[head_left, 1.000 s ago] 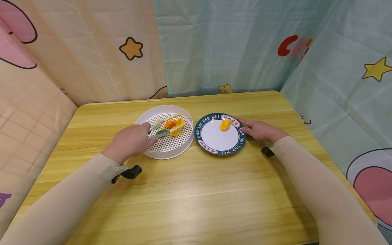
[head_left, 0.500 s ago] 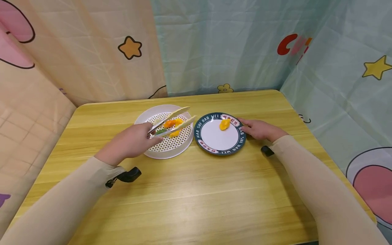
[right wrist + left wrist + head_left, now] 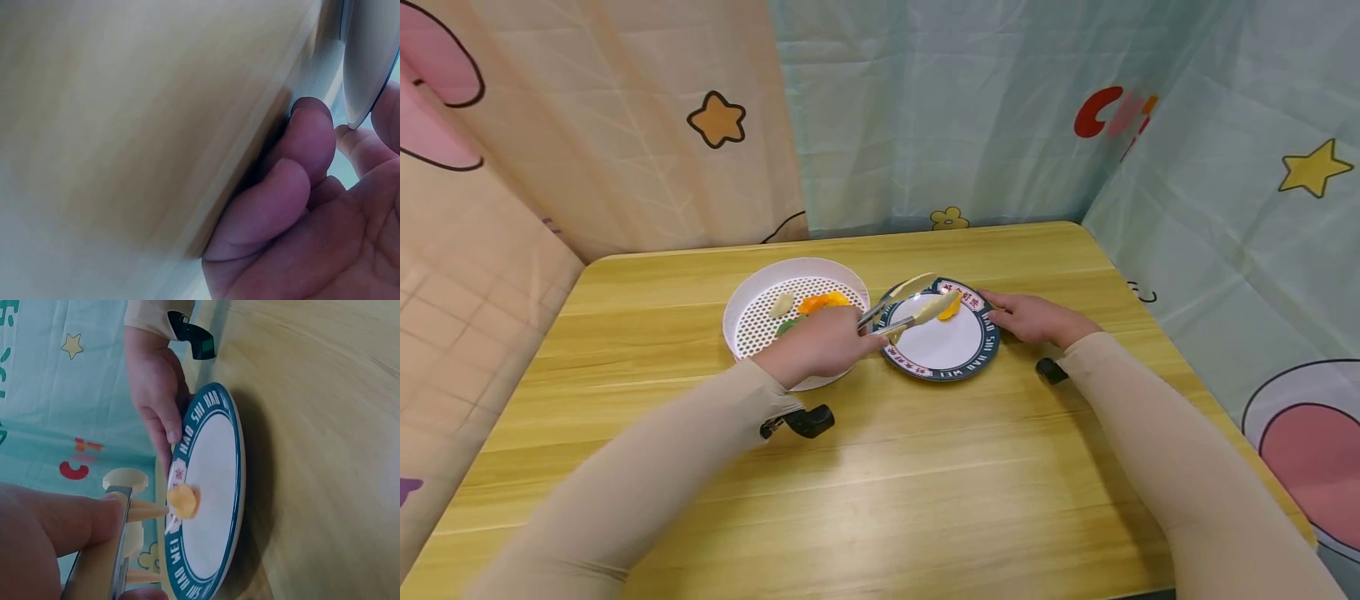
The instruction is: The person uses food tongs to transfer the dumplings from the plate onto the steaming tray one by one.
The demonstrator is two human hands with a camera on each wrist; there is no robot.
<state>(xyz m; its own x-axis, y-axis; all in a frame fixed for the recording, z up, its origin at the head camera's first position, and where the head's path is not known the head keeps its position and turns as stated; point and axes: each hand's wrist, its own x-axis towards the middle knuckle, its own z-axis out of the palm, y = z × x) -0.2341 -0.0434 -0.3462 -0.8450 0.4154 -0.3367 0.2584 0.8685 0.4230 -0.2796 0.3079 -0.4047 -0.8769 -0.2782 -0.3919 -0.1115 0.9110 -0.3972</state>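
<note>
My left hand [image 3: 823, 342] grips a pair of tongs [image 3: 936, 307] with pale tips. The tips stand apart above the left and back part of a white plate [image 3: 943, 343] with a dark lettered rim. On the plate, towards its back right, lies a yellow piece [image 3: 951, 310], just beyond the tongs in the head view. My right hand [image 3: 1037, 319] pinches the plate's right rim between thumb and forefinger; the right wrist view shows its other fingers curled by the table. In the left wrist view the yellow piece [image 3: 182, 501] rests beside the tong tips.
A round white perforated basket [image 3: 739, 304] stands left of the plate, partly behind my left hand. Inside it are orange and yellow pieces [image 3: 820, 303], a pale piece [image 3: 782, 305] and a green piece [image 3: 788, 326]. Printed curtains [image 3: 1000, 108] rise behind the wooden table [image 3: 925, 483].
My left hand has lifted the tongs out of the basket and carried them right, over the plate. The right hand stays on the plate's rim, and the yellow piece there has not moved.
</note>
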